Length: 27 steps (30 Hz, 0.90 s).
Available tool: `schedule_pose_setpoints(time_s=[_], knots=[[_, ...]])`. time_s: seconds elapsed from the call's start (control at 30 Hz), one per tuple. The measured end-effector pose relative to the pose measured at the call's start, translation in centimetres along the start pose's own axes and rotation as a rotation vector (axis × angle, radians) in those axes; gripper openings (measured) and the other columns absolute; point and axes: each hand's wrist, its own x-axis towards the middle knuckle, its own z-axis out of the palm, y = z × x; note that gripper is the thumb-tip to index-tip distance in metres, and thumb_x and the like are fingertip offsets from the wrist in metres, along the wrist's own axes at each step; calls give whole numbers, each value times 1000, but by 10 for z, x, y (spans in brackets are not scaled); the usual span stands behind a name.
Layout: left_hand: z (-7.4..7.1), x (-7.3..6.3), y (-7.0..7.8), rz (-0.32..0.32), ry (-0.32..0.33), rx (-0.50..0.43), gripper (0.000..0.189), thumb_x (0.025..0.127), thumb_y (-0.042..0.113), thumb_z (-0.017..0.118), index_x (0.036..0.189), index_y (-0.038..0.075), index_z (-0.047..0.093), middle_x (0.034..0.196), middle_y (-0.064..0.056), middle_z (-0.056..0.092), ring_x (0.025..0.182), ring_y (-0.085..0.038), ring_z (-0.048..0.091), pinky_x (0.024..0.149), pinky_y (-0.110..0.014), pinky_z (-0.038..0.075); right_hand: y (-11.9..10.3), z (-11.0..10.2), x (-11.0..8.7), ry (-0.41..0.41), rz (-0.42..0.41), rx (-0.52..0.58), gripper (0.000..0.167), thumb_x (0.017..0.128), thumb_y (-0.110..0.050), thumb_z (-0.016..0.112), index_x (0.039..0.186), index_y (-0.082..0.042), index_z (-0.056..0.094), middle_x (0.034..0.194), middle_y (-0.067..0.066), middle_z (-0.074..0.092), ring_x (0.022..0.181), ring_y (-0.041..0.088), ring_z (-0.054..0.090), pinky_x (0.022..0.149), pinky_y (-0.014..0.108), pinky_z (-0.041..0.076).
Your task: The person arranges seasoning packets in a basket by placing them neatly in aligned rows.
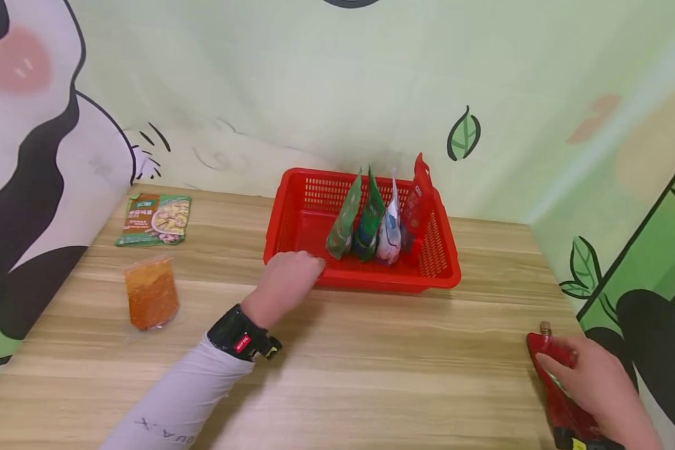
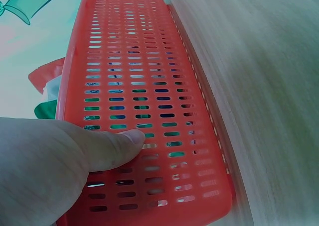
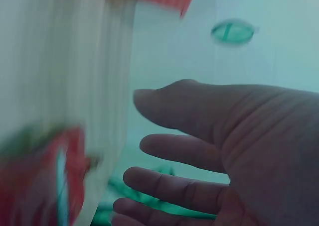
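A red plastic basket (image 1: 365, 280) with slotted walls stands at the back of the table. My left hand (image 1: 284, 281) grips its front rim near the left corner, the thumb (image 2: 117, 144) lying against the outer wall. Inside the basket several packets stand upright in a row: a light green one (image 1: 345, 215), a dark green one (image 1: 370, 219), a white one (image 1: 390, 231) and a red one (image 1: 419, 203). At the table's right side my right hand (image 1: 593, 378) is over a red pouch with a spout (image 1: 540, 350), its fingers spread and holding nothing in the right wrist view.
A green and brown food packet (image 1: 154, 219) lies flat at the back left. In front of it is a clear bag of orange-red contents (image 1: 152, 294). Behind the wooden table (image 1: 371, 369) hangs a backdrop (image 1: 230, 81) printed with pandas and leaves.
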Motion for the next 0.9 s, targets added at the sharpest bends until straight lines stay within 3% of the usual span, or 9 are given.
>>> schedule_pose_setpoints(time_s=[0.13, 0.3, 0.5, 0.73, 0.9], knots=[[0, 1, 1, -7, -13, -4, 10, 88, 12, 78, 96, 12, 74, 79, -4, 72, 72, -19, 66, 63, -35, 58, 34, 6, -4, -103, 124, -8, 82, 89, -50, 74, 135, 14, 50, 122, 39, 59, 99, 44, 62, 70, 41, 55], [0, 1, 1, -18, -35, -4, 9, 88, 10, 77, 97, 12, 75, 79, -4, 72, 72, -19, 67, 62, -35, 57, 56, 14, -7, -217, 231, 49, 102, 82, -55, 79, 141, 17, 37, 121, 45, 52, 94, 41, 59, 68, 36, 59], [0, 2, 1, -8, -40, -5, 15, 85, 14, 81, 98, 13, 74, 80, -4, 73, 74, -19, 67, 65, -34, 58, 70, 21, -8, -269, 272, 64, 126, 73, -76, 75, 139, 21, 28, 112, 44, 55, 87, 36, 62, 68, 37, 59], [1, 1, 1, -12, -37, -14, 17, 85, 15, 82, 100, 12, 74, 81, -4, 73, 73, -18, 66, 63, -34, 57, 77, 26, -5, -318, 354, 140, 129, 76, -77, 72, 139, 23, 19, 123, 51, 39, 94, 46, 58, 74, 43, 61], [0, 0, 0, -17, -35, -9, 16, 85, 15, 81, 100, 12, 75, 81, -4, 73, 73, -19, 66, 62, -34, 57, 75, 33, 1, -342, 338, 180, 137, 70, -78, 75, 137, 27, 16, 122, 50, 41, 94, 47, 58, 78, 49, 62]])
